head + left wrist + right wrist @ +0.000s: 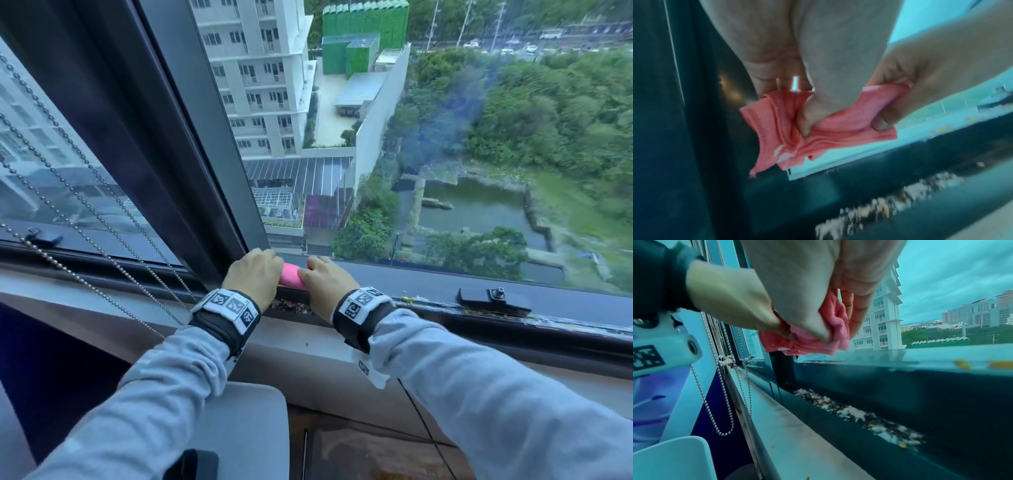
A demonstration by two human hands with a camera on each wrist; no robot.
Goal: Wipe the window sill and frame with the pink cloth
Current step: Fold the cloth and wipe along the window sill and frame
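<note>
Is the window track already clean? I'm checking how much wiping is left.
No: the right wrist view shows pale crumbly debris lying along the dark track below the pink cloth.

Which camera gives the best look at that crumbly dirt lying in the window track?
The right wrist view: the dirt runs as a long pale, flaky line along the dark track. The left wrist view shows a blurred stretch of it. The head view shows only a small patch between the wrists.
</note>
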